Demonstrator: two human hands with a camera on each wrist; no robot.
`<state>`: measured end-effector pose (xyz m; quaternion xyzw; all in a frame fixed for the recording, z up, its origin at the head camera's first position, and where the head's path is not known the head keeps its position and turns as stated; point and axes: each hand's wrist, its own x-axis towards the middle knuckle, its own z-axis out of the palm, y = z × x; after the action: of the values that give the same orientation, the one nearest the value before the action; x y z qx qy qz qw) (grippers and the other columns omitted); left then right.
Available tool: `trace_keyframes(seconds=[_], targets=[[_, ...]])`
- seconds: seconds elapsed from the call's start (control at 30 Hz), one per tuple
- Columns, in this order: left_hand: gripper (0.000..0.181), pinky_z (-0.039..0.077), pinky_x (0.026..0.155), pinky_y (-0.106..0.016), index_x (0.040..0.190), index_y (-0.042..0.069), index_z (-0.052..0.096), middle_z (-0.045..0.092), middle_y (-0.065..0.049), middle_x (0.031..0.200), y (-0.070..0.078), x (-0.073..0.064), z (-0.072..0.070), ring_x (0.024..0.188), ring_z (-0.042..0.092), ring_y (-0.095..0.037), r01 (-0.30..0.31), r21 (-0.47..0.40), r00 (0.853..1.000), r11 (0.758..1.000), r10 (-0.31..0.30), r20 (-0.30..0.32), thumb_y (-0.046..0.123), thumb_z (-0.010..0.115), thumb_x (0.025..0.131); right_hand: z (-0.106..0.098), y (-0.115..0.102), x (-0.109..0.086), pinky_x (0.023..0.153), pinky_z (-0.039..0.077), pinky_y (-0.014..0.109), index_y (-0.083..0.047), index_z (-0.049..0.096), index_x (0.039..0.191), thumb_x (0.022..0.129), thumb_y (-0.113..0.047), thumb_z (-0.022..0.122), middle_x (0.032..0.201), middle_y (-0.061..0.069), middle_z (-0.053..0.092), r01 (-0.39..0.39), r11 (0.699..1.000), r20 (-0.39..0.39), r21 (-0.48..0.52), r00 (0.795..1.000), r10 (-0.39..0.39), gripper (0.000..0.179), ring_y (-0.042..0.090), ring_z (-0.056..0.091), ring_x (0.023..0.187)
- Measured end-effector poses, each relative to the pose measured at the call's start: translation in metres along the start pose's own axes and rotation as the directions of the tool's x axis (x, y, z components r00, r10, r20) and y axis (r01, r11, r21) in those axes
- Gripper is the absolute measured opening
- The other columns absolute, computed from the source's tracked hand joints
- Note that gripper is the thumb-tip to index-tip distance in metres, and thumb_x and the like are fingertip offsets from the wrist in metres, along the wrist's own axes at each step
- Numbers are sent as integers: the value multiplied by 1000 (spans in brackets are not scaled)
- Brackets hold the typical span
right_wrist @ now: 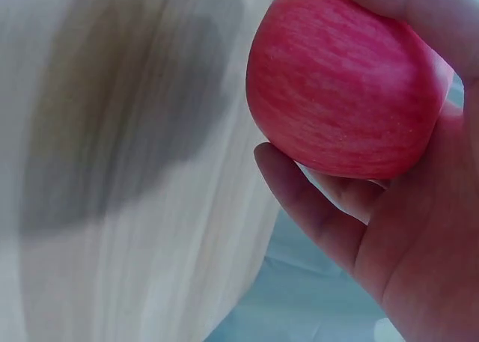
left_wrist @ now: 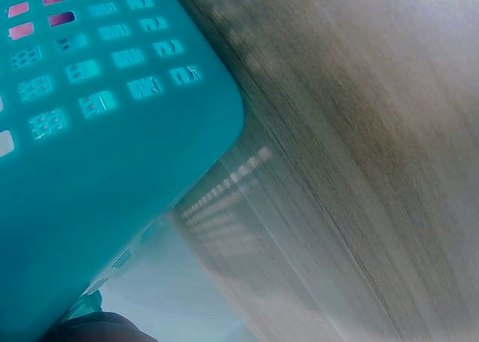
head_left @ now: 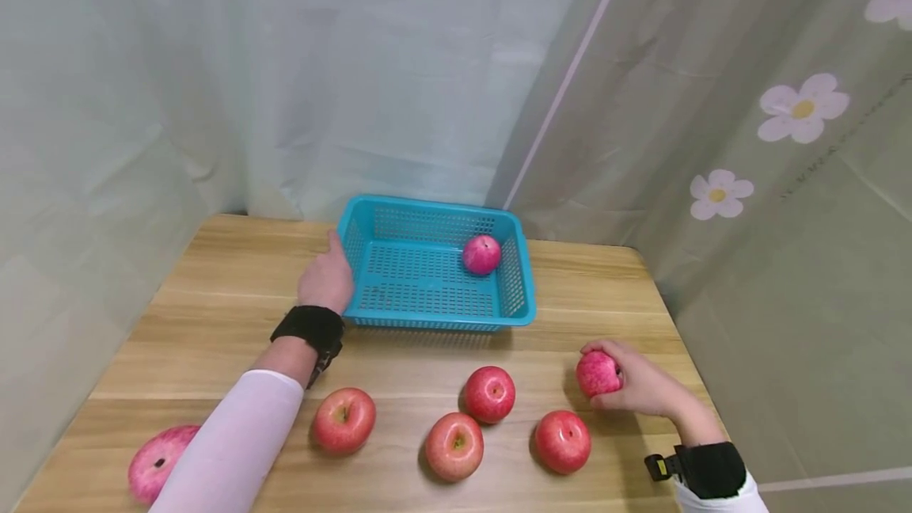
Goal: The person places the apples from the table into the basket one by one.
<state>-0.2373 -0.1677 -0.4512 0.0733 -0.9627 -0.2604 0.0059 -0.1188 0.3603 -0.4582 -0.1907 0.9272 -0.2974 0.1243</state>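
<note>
Your white left sleeve [head_left: 228, 442] sits closest, lower left, part-covering a pink apple [head_left: 153, 469] with a dark spot on the wooden tabletop [head_left: 235, 283]; black strap [head_left: 309, 331] round that wrist; your left hand [head_left: 326, 279] is at the left side of the blue perforated plastic basket [head_left: 442, 319], one finger straight along the rim; other fingers hidden, so can't tell if they grip it. One pink apple [head_left: 481, 254] lies inside the basket, near its right wall.

Your right hand [head_left: 641, 386] has the held apple [head_left: 597, 374], pink-red, pinched firmly between thumb and curled fingers, fingers spread just to the fruit's width; it's at the right of the table, front-right of the basket; right wrist view shows a shadow on the wood, apart from the fruit.

Four red apples on the table between your arms: one [head_left: 344, 420] just beside the left sleeve; two in the middle, the back one [head_left: 489, 394] near the front one [head_left: 454, 446]; the last [head_left: 562, 442] nearest your right hand.
</note>
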Motion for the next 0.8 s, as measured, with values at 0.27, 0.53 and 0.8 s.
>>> trace_keyframes(seconds=[0.27,0.53,0.8], targets=[[66,44,49,-42,168,-5,7,58,-21,73,-2,0,2,59,59,-33,-3,0,1000,1000,3,-13,3,38,109,-5,-6,6,84,58,37,-12,61,139,76,-25,98,133,9,61,1,999,-24,-48,1000,-2,74,27,62,113],[66,43,48,-42,167,-6,6,57,-20,70,-5,-1,5,57,58,-32,-11,7,1000,1000,11,-9,2,36,109,-8,-15,10,86,58,37,-14,58,145,79,-27,96,133,5,63,-14,1000,-27,-23,1000,13,77,26,63,115],[67,42,48,-41,168,-6,6,56,-18,68,-3,-1,2,55,57,-31,-11,4,1000,1000,11,-7,2,37,109,-14,-23,18,84,59,37,-15,59,140,83,-33,94,129,5,63,44,998,-50,-38,998,-46,69,25,63,112]])
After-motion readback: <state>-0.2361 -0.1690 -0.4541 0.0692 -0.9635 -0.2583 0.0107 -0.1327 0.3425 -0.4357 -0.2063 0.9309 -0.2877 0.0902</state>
